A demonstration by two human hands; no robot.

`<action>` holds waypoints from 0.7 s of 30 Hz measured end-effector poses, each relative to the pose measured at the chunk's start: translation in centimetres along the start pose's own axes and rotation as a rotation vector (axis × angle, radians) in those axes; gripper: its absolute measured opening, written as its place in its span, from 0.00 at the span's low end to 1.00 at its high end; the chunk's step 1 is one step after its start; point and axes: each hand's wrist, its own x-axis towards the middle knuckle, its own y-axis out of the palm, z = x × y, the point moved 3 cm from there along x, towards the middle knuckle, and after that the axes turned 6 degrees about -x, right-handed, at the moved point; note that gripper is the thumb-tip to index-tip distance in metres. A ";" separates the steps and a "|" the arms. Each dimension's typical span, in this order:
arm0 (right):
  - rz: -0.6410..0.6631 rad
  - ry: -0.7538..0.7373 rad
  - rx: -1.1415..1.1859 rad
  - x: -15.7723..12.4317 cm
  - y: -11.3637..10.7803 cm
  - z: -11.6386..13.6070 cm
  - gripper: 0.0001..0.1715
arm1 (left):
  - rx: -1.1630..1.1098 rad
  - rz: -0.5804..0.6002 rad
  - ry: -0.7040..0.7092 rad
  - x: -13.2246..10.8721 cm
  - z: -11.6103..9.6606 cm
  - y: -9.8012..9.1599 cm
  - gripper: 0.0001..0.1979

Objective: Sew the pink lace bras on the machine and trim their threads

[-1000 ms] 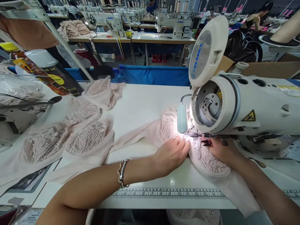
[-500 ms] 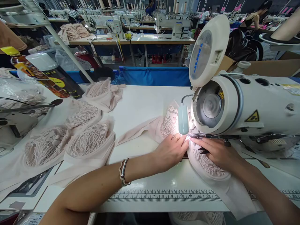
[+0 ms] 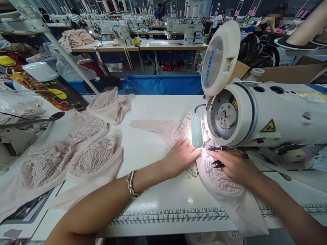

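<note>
Head view: left hand and right hand, fingers flat, pressing lace garment under sewing machine; best kept taut, fingertips clear of needle.

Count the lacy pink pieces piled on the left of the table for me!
4: one at the back, one below it, two in front. More may hide underneath.

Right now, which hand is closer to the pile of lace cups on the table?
Left. The left hand lies on the fabric at the needle, on the side facing the pile of lace cups; the right hand lies beyond it, under the sewing machine.
</note>
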 end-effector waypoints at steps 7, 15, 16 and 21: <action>0.070 0.263 0.008 1.1 -0.4 -0.2 0.09 | 0.023 -0.065 0.013 0.0 0.6 0.4 0.16; 0.040 0.371 0.124 1.8 -0.7 0.1 0.09 | 0.066 -0.064 -0.007 -0.3 -1.4 0.9 0.13; 0.031 0.371 0.137 1.8 -0.7 0.1 0.10 | 0.031 -0.066 -0.048 -0.4 -1.6 1.0 0.12; -0.048 0.340 0.148 1.6 -0.2 0.0 0.08 | -0.020 -0.123 -0.100 -0.4 -2.6 1.1 0.08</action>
